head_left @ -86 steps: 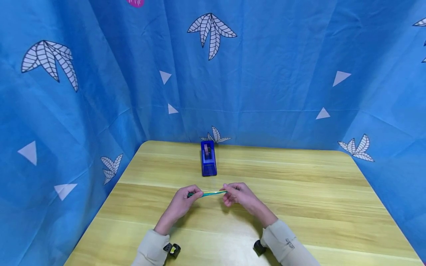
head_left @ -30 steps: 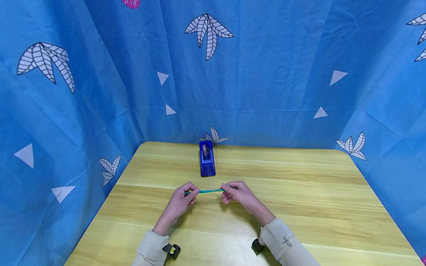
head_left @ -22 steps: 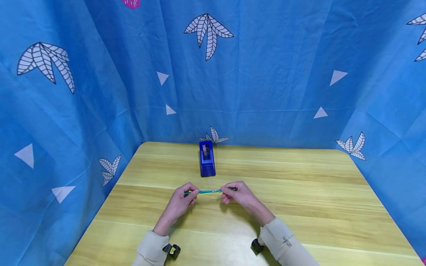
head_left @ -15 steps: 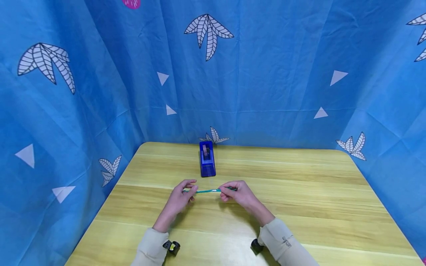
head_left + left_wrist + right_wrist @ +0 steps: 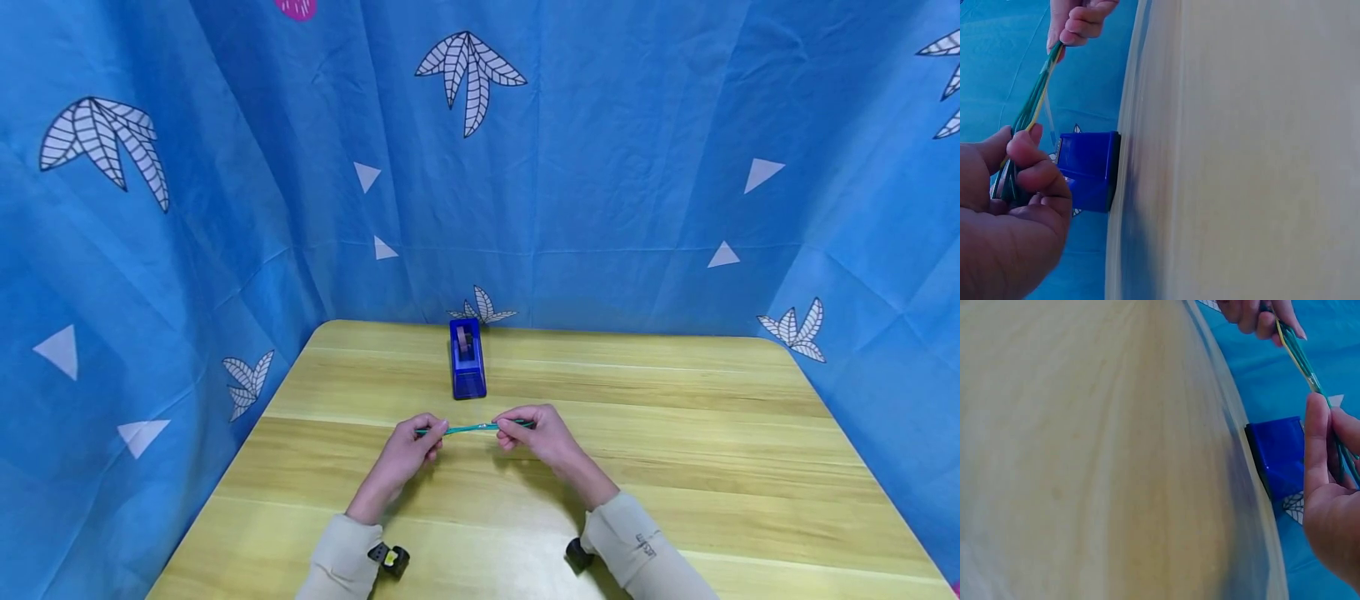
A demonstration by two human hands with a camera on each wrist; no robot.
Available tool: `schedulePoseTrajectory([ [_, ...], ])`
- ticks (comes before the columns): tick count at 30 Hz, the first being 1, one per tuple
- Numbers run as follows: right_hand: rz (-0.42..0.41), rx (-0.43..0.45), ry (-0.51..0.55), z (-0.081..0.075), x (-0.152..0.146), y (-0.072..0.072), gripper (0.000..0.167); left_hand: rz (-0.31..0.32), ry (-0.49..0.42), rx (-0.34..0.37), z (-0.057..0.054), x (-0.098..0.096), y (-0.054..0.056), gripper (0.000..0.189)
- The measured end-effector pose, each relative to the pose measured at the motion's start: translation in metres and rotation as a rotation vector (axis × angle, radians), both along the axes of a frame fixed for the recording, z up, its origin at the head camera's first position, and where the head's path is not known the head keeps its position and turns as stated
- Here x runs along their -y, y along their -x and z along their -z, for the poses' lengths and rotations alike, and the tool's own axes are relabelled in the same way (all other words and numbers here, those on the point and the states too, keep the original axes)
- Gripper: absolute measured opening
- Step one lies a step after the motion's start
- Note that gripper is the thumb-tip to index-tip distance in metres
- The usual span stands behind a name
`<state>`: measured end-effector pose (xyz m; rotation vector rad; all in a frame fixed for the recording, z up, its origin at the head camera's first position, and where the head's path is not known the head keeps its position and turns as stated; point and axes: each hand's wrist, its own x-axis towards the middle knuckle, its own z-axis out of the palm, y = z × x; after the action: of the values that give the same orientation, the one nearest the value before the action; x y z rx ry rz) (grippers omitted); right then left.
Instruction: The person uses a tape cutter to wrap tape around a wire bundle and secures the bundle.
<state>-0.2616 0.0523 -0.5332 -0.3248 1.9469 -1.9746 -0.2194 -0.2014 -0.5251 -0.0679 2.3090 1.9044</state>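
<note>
Left hand of mine pinches a bundle of green and yellow strands near one end, my right hand pinches it near the other, its middle stretched between them above the desk, blue tape dispenser beyond.

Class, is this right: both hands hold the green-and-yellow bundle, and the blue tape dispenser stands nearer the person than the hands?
No: the blue tape dispenser stands beyond the left hand and right hand, as the head view shows. Both do hold the bundle.
</note>
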Motion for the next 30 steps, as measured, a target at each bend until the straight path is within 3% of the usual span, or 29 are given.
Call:
schedulePoseTrajectory([
  [4, -0.024, 0.022, 0.005, 0.0027, 0.0009, 0.0004, 0.023, -0.017, 0.022, -0.046, -0.0018, -0.0013, -0.0011, 0.026],
  [12, -0.058, 0.079, 0.023, 0.0052, -0.0003, 0.0035, 0.045, -0.027, 0.069, -0.148, -0.0051, -0.0044, -0.0011, 0.025],
  [19, -0.070, 0.100, 0.003, 0.0029, 0.0009, 0.0055, 0.041, -0.029, 0.105, -0.189, -0.0081, -0.0041, -0.0030, 0.024],
  [30, -0.033, 0.063, -0.066, 0.0066, 0.0042, 0.0054, 0.030, -0.042, 0.167, -0.204, -0.0042, -0.0034, -0.0035, 0.017],
])
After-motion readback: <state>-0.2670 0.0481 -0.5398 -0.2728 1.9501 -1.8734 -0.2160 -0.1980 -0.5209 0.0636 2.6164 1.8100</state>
